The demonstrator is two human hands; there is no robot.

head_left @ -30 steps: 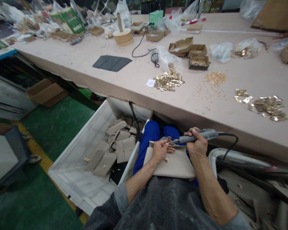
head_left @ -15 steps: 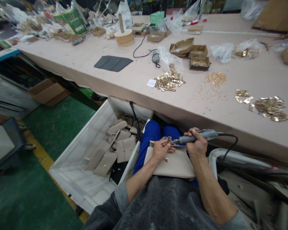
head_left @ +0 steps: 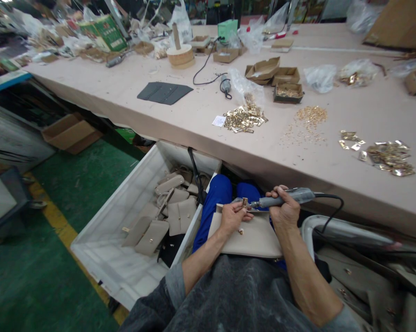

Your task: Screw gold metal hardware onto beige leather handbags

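Observation:
Across my lap lies a beige handbag (head_left: 254,237) with a small gold clasp on its front. My left hand (head_left: 233,216) pinches a gold metal plate (head_left: 245,202) at the bag's upper edge. Wrapped around a grey electric screwdriver (head_left: 293,196) is my right hand (head_left: 284,206), closed. The tool lies nearly level, its tip pointing left and meeting or almost meeting the gold plate. A black cord runs from its rear end. Any screw at the tip is too small to make out.
Left of my knees, a white bin (head_left: 125,230) holds several beige bags. Another bin (head_left: 308,230) with beige pieces stands at my right. On the table (head_left: 194,115) lie gold plates (head_left: 244,117), tiny gold parts (head_left: 312,115), more plates (head_left: 389,157) and small cardboard boxes (head_left: 287,92).

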